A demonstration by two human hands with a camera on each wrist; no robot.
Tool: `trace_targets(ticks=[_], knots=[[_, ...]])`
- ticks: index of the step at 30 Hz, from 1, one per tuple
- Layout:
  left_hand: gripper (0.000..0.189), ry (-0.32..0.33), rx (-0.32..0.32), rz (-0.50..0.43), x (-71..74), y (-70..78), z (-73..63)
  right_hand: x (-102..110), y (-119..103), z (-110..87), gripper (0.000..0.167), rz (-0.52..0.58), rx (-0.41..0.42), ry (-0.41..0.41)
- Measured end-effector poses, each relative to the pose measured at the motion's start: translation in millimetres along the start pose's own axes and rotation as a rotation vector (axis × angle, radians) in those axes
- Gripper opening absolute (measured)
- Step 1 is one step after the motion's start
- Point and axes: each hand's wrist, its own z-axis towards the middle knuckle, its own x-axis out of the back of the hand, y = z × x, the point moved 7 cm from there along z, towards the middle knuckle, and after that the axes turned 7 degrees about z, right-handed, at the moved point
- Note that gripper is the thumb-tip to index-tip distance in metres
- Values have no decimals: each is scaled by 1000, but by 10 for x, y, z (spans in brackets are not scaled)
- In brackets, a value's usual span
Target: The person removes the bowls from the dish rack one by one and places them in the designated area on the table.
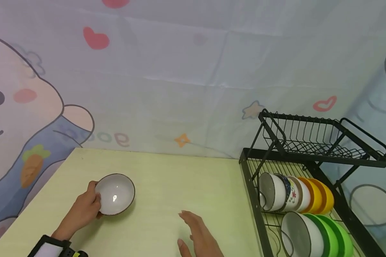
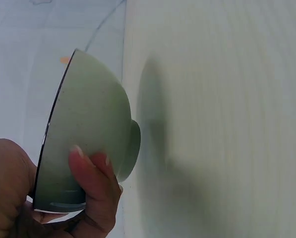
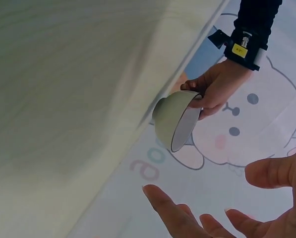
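A white bowl [image 1: 117, 194] with a thin dark rim is gripped at its left side by my left hand [image 1: 83, 205]. In the left wrist view the thumb and fingers pinch the wall of the bowl [image 2: 90, 109], and its foot hangs just off the tabletop, a shadow beside it. My right hand [image 1: 199, 233] is over the table to the right of the bowl, fingers spread and holding nothing. The right wrist view shows this right hand [image 3: 222, 213] apart from the bowl [image 3: 175, 119].
On the right stands a black two-tier dish rack [image 1: 257, 214]. Its lower tier holds white, patterned and yellow bowls [image 1: 323, 196] in one row, a larger white bowl [image 1: 303, 235] and green bowls [image 1: 341, 237] in front. Behind the pale table [image 1: 167, 178] hangs a printed cloth [image 1: 180, 71].
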Motion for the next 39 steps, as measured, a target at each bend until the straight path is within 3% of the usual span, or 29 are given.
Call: trace_targets(ticks=[6,17,39], knots=[[39,7,28,1,25,-93,18,-20,21,-17,56,6,0,9],[54,-56,117,8,2,-204,63,-48,73,-13,57,32,-19,-14],[62,4,97,176,4,-227,123,-32,61,-9,60,-49,58,60]])
